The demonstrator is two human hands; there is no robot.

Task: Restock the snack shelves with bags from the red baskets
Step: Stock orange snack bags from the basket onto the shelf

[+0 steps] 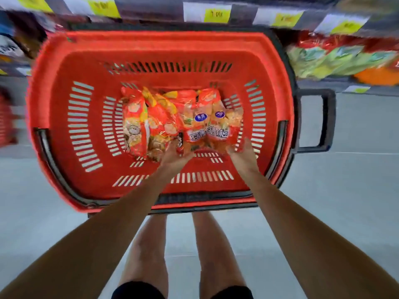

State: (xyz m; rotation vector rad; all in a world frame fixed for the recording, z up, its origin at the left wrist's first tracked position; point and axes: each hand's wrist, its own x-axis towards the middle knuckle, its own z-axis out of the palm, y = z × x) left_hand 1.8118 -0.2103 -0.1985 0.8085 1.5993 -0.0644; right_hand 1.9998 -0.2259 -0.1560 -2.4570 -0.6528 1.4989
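Observation:
A red plastic basket (64,117) with slotted walls and black handles stands on the floor below me. Several red and orange snack bags lie in its middle. Both my arms reach down into it. My left hand (176,155) grips the near edge of the red snack bags (203,124) with white lettering, fingers curled under them. My right hand (243,151) holds the right near corner of the same bunch. More bags (138,124) lie to the left, untouched.
Shelves with yellow price tags (217,15) run along the top. Green and red snack bags (336,59) fill the shelf at the upper right. A black pull handle (323,121) sticks out of the basket's right side. Grey floor surrounds the basket; another red basket (6,121) shows at the left edge.

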